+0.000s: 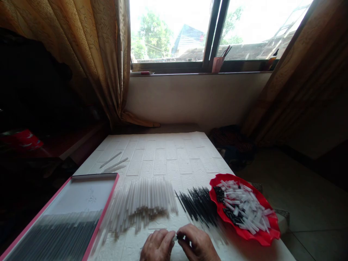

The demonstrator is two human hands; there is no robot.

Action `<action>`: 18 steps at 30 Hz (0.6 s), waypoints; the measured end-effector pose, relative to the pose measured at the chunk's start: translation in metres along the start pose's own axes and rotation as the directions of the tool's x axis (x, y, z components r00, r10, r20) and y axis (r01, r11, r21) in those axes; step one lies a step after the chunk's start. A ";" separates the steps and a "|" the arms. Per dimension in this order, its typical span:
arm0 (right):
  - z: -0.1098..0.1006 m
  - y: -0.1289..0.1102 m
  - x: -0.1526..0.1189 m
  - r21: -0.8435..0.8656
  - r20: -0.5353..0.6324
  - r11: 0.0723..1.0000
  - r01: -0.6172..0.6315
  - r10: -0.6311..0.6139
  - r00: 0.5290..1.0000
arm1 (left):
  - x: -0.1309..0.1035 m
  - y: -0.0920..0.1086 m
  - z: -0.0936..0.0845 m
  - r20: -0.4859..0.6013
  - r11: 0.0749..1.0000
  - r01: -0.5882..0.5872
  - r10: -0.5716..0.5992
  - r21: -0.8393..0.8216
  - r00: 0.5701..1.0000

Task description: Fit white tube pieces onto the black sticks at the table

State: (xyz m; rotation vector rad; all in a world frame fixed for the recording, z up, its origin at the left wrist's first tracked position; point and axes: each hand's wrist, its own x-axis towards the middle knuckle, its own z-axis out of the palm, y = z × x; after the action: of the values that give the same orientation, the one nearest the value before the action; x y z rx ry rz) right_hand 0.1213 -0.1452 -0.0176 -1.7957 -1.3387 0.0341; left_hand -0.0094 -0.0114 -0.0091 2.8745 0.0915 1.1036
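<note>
My left hand [157,245] and my right hand [198,243] meet at the near edge of the white table [168,156], fingers pinched together on a small pen part [176,238] between them. Just beyond lie a pile of clear pen tubes [141,203] and a pile of thin black refills [199,204]. A red plate [268,237] to the right holds white caps [244,208] and small black pieces [231,215]. A pink-edged tray [78,195] on the left holds a row of assembled pens [54,235].
Three loose clear tubes [114,164] lie farther back on the left. Behind the table are a wall, a window with a pink cup [217,64] on the sill, and curtains [89,47] on both sides. Tiled floor shows at right.
</note>
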 end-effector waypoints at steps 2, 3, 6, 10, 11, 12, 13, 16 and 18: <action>-0.002 -0.002 0.002 -0.033 -0.008 0.999 0.034 -0.035 0.999 | 0.001 0.000 -0.001 -0.002 1.000 -0.003 0.003 0.003 1.000; -0.005 -0.004 0.004 -0.046 -0.002 0.998 0.047 -0.047 0.999 | 0.002 0.001 -0.001 -0.004 1.000 -0.006 0.006 0.000 1.000; -0.016 -0.009 0.012 -0.066 0.094 0.995 0.068 -0.062 0.994 | 0.003 0.001 -0.002 -0.004 1.000 -0.006 0.006 -0.012 1.000; -0.018 -0.008 0.014 -0.155 0.196 0.986 0.066 -0.034 0.980 | 0.001 0.001 -0.001 -0.027 1.000 -0.006 0.005 -0.017 1.000; -0.014 -0.005 0.012 -0.182 0.191 0.982 0.048 -0.013 0.982 | 0.001 0.001 -0.001 -0.028 1.000 -0.011 0.011 -0.019 1.000; -0.009 -0.003 0.010 -0.193 0.177 0.981 0.015 0.019 0.984 | 0.000 0.001 0.000 -0.022 1.000 -0.017 0.016 -0.024 1.000; -0.003 0.000 0.007 -0.179 0.163 0.983 -0.033 0.063 0.985 | 0.000 0.001 0.000 -0.014 0.999 -0.021 0.021 -0.029 1.000; 0.010 0.004 0.000 -0.050 0.157 0.977 -0.205 0.211 0.965 | 0.000 0.002 0.000 -0.007 0.999 -0.002 0.002 -0.045 1.000; 0.010 0.003 -0.003 0.023 0.169 0.960 -0.279 0.271 0.948 | 0.001 0.003 0.000 -0.017 0.999 0.013 -0.013 -0.048 1.000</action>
State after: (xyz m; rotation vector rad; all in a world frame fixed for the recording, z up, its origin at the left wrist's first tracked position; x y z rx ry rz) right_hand 0.1176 -0.1414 -0.0267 -1.9613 -1.1774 0.3701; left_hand -0.0082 -0.0139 -0.0081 2.8190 0.0833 1.1123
